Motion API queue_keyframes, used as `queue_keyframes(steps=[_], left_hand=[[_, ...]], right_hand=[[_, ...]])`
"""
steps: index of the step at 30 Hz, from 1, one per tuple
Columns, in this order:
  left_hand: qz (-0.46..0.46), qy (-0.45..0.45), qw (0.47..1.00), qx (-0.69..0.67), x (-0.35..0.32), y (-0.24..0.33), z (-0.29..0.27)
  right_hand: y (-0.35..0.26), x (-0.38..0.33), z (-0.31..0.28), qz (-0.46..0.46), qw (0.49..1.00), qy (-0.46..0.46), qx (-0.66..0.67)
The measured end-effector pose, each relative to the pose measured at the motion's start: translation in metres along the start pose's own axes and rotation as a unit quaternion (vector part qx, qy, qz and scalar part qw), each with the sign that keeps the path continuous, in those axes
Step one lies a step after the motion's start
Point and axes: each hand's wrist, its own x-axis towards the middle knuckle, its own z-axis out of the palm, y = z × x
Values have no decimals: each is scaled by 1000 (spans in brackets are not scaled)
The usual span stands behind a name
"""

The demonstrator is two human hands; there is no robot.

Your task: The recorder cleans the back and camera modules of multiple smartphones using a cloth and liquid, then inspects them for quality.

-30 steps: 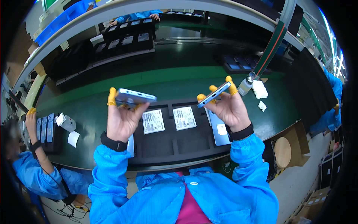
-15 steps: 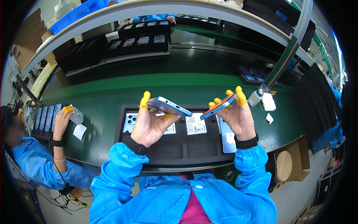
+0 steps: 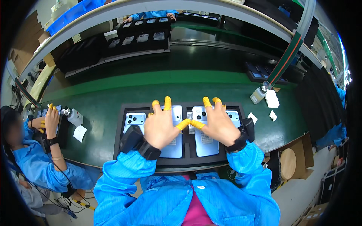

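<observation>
A black foam tray (image 3: 188,162) lies at the table's front edge, with light-blue phones in it, camera side up. Over the middle-left phone (image 3: 174,150) my left hand (image 3: 161,130) lies palm down, its yellow-covered fingers spread. My right hand (image 3: 218,124) rests the same way on the middle-right phone (image 3: 206,150). The two thumbs almost meet between these phones. Beyond my left hand is the leftmost phone (image 3: 135,119); the rightmost phone (image 3: 233,116) is partly covered by my right hand and wrist. A white printed label (image 3: 191,126) shows between the middle phones.
To the right stand a dispenser bottle (image 3: 258,95) and white wipes (image 3: 272,99). At left, a co-worker's hand (image 3: 52,120) is over phones, near another bottle (image 3: 74,116). Loaded black trays (image 3: 139,47) stand at the back. A slanted post (image 3: 288,56) rises at right.
Half a second ago each hand held a tilted phone above the tray. Both phones now lie flat in its middle compartments, and my hands have turned palm down, fingers spread over them.
</observation>
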Motion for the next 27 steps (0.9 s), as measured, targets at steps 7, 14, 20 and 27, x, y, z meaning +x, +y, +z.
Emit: queue_keyframes(steps=[7,14,20,27], left_hand=[[70,182,981,-2,66,-59,-11],[217,122,950,-190,95,-82,59],[154,49,976,-144,80,-75,51],[171,-6,979,-110,94,-77,46]], right_hand=[[42,49,-33,-19,998,51,-23],[81,74,39,-33,986,102,127],[62,60,43,-18,996,73,47],[63,67,32,-28,995,46,84]])
